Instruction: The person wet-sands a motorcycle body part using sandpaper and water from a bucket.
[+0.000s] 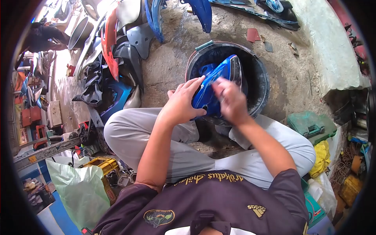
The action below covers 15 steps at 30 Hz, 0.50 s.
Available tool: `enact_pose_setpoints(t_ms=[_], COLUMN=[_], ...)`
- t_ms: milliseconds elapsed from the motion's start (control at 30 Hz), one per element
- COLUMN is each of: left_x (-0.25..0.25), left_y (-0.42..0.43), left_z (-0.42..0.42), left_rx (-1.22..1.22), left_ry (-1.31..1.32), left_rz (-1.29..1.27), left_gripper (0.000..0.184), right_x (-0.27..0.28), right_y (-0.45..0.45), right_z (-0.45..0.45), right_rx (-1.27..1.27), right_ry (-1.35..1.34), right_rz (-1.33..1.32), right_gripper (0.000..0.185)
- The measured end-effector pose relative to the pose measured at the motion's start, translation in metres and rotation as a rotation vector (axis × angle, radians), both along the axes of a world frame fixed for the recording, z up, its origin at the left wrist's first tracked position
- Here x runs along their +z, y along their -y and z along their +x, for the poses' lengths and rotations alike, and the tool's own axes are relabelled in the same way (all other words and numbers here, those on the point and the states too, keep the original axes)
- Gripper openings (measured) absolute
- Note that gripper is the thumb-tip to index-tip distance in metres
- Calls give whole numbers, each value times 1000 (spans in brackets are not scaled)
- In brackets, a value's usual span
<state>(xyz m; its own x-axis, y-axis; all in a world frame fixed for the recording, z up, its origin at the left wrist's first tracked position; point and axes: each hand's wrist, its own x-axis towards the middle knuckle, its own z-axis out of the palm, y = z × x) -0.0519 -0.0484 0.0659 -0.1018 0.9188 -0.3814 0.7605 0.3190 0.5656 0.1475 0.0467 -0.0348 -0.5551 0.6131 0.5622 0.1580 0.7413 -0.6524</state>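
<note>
A glossy blue motorcycle body panel (226,71) with a dark strip along one edge rests tilted over the mouth of a black bucket (256,100). My left hand (183,102) grips its left edge, thumb near the lower end and fingers over the upper side. Against the panel's face, my right hand (232,102) is pressed with curled fingers and looks smeared by motion. Whatever lies under those fingers is hidden. The bucket stands on the floor between my bent legs, with a greenish handle grip (204,46) at its far rim.
Motorcycle panels lie piled at the left, including a red one (111,43) and a dark grey one (140,39). More blue panels (201,13) lie beyond the bucket. Reddish sheet scraps (253,35) are on the concrete. A green case (309,124) and a yellow cloth (321,156) sit at the right.
</note>
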Motion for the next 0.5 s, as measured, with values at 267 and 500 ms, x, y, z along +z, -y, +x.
enact_pose_setpoints(t_ms=[267, 500], left_x=[-2, -5], left_y=[3, 4], left_z=[0, 0], left_rx=[5, -26], left_ry=[5, -29], left_rz=[19, 11], left_gripper=[115, 117], right_x=[-5, -6], right_y=[-19, 1], right_z=[6, 2], right_rx=[-7, 229], right_ry=[21, -56], right_rz=[-123, 79], right_gripper=[22, 29])
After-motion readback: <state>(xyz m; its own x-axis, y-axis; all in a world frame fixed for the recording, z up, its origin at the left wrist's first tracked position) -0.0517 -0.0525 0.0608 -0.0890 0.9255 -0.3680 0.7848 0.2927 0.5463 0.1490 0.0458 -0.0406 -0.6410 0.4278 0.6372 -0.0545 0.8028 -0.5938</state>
